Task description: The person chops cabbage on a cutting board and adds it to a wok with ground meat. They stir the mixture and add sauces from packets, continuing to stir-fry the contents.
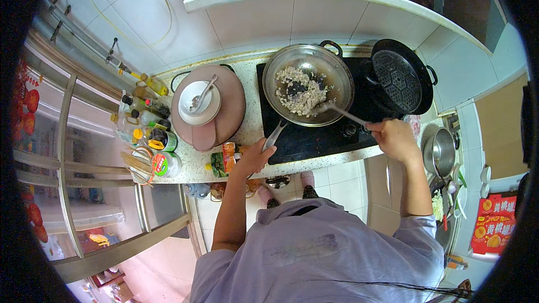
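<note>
My left hand (254, 158) grips the metal handle (273, 136) of a steel wok (343, 88) on the black cooktop (303, 145). Inside the wok lies finely chopped, pale food (309, 97), spread in a broken ring with crumbs around it; I cannot tell what it is. My right hand (393, 136) is closed around the shaft of a metal spatula (347, 113). The spatula's blade rests in the food at the wok's lower right side.
Left of the cooktop, a bowl (193, 111) with a spoon (203, 94) sits on a round pinkish board (231, 109). Several bottles (162, 139) line the window side. A black pot with a steamer rack (398, 80) stands right, near a steel pot (438, 147).
</note>
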Demonstrator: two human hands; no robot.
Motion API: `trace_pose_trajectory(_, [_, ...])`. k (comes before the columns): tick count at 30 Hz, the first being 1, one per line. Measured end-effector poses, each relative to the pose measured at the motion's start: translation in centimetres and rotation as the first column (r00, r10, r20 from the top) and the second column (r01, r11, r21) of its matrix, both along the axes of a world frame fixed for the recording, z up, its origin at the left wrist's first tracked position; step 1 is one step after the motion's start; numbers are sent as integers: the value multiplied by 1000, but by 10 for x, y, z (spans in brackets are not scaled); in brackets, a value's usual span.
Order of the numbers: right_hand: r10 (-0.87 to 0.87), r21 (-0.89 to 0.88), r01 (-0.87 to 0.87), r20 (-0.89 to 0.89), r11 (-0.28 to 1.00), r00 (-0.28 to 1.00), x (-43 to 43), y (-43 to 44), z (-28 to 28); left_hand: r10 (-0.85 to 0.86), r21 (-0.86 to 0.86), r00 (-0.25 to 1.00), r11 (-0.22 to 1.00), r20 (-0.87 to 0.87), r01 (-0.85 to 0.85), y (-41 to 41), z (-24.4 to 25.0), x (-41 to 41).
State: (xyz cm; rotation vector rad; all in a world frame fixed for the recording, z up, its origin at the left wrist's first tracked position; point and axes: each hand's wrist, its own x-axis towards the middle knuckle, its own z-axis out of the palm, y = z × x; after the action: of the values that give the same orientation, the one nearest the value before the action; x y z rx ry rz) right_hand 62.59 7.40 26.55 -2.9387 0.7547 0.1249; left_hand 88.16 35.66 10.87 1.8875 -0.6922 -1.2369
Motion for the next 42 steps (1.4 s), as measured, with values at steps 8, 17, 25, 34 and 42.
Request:
trace_pose_trajectory(8, [-65,-13,69,207,998,976,73,6,-58,34,46,999,998,-2,-34,-4,10,-2])
trace_pose_trajectory(17, [-1,13,0,86,1000,996,27,9,-23,8,15,1000,1000,6,-8,2,5,-1])
trace_pose_trajectory(25, [-106,5,106,85,994,991,59,24,-42,39,21,999,999,29,-40,0,8,-3])
trace_pose_trajectory(34, [-34,5,34,23,999,999,74,4,-72,1,-2,1000,1000,-19,-1,0,7,-1])
trace_pose_trajectory(42, [-100,-21,107,216,994,971,82,-18,-68,6,50,1000,999,23,-7,-4,17,-4])
